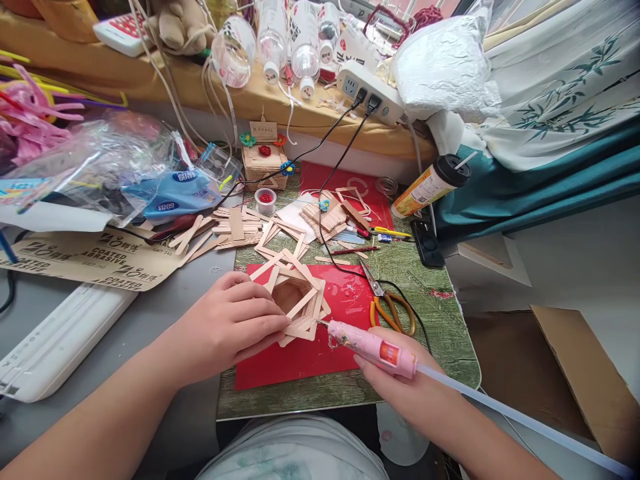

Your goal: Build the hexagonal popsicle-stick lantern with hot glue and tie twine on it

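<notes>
A layered craft-stick frame (315,308), open in the middle, stands on a red sheet (280,369). My left hand (235,327) grips its left and near side, fingers closed, with the thumb out of sight. In my right hand (405,380) is a pink hot glue gun (373,345), a long pale glue stick trailing from its back end. The gun's metal nozzle touches or nearly touches the frame's near right corner. Orange-handled scissors (393,310) lie just beyond my right hand.
Loose craft sticks (235,227), a small stick box (265,163) and stacked stick pieces (327,217) lie behind. A drink cup (425,187) tilts at the right. Black cords run from a power strip (373,93) across the green board (445,333).
</notes>
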Motion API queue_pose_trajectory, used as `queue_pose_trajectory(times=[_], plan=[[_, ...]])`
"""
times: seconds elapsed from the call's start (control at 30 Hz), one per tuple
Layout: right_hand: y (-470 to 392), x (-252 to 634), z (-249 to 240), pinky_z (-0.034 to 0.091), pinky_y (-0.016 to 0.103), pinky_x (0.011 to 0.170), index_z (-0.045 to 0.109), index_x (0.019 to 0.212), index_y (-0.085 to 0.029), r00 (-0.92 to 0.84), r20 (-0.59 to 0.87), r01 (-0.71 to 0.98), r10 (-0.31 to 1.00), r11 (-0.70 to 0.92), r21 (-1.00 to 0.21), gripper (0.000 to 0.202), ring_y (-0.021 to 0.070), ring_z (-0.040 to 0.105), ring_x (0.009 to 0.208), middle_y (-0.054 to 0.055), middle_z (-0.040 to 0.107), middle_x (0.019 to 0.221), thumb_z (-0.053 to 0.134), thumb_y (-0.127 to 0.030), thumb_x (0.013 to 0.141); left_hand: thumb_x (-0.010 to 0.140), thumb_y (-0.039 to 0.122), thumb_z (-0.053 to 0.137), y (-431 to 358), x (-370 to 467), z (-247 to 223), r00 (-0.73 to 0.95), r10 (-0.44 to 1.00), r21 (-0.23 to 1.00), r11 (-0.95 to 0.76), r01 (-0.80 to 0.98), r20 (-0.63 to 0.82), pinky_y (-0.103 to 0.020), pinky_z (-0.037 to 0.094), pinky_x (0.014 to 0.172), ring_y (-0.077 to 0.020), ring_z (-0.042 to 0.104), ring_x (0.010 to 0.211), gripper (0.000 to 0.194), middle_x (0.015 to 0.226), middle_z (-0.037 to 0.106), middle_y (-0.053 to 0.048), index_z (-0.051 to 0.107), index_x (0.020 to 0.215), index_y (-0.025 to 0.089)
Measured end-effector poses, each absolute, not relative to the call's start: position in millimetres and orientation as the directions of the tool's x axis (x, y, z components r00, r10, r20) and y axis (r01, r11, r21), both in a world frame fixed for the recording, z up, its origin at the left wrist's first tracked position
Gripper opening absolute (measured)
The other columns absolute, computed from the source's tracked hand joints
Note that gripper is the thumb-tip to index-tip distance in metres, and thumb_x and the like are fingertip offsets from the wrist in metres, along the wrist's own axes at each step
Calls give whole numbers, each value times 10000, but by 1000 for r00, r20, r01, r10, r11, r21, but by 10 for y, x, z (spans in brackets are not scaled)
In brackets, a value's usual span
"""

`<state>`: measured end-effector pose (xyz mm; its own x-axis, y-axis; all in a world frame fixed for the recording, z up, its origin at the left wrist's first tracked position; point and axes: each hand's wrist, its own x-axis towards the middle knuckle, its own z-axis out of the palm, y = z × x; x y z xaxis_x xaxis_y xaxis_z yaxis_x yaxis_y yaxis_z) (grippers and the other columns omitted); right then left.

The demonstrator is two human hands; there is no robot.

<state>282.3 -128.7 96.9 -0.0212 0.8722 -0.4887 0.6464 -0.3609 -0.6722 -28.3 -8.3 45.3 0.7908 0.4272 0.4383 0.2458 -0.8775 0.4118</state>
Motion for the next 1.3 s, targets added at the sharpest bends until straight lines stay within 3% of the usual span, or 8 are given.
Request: queue_pose_trajectory(times=[0.1,0.37,0.53,0.67,0.83,0.93,1.1,1.3], plan=[[-1276,2829,973,508,324,711,753,1001,-243,-17,-470,631,882,-356,-690,179,226,672,804,30,746,897,661,-397,1000,1069,239,689,-83,-283,451,791,424,411,-879,241,441,-415,435,1035,-225,746,1118,207,1127,852,-26,719,1271,274],[-1312,2849,976,488,315,644,724,895,-243,21,-456,658,890,-356,-664,227,204,613,704,17,679,781,644,-422,1010,1072,255,681,-82,-285,444,785,435,417,-874,250,440,-405,447,1036,-210,750,1095,224,1118,850,-18,719,1290,295],[-1359,2963,961,565,347,688,791,1208,-271,45,-366,544,930,-330,-771,282,257,704,798,36,733,816,685,-434,1004,1067,235,692,-77,-280,459,784,416,412,-882,226,460,-425,440,1020,-222,746,1090,225,1131,855,-26,707,1288,276],[-1307,3003,1015,567,345,591,788,1314,-277,102,-348,468,932,-353,-810,393,234,678,679,37,727,758,722,-480,984,1034,219,741,-64,-334,460,752,416,409,-887,213,511,-429,468,1013,-217,743,1060,289,1127,855,-26,696,1315,271],[-1209,2998,1251,541,328,517,761,1396,-300,184,-322,431,929,-371,-823,475,195,636,606,76,789,902,765,-515,973,994,205,775,25,-538,460,557,572,455,-819,349,603,-399,530,943,-210,744,999,344,1102,834,-29,714,1314,314],[-1105,2969,1455,546,325,500,732,1454,-299,194,-312,437,930,-367,-821,546,205,645,589,55,750,779,788,-524,960,1016,230,751,89,-641,456,451,667,471,-742,478,593,-388,531,948,-217,746,1016,303,1128,826,-43,735,1310,300],[-732,2771,1728,536,288,488,736,1472,-305,-10,-331,585,944,-263,-767,551,183,637,532,5,680,632,748,-561,985,1067,275,686,133,-648,419,489,738,523,-675,521,465,-354,508,884,-203,730,963,205,1069,817,-53,784,1245,249],[-359,2397,1701,492,255,449,778,1424,-302,-167,-382,677,909,-176,-714,444,154,578,473,-41,618,564,708,-453,1012,1080,298,675,110,-625,389,570,708,547,-696,465,416,-342,469,838,-185,708,916,161,1033,809,-42,823,1131,261]])
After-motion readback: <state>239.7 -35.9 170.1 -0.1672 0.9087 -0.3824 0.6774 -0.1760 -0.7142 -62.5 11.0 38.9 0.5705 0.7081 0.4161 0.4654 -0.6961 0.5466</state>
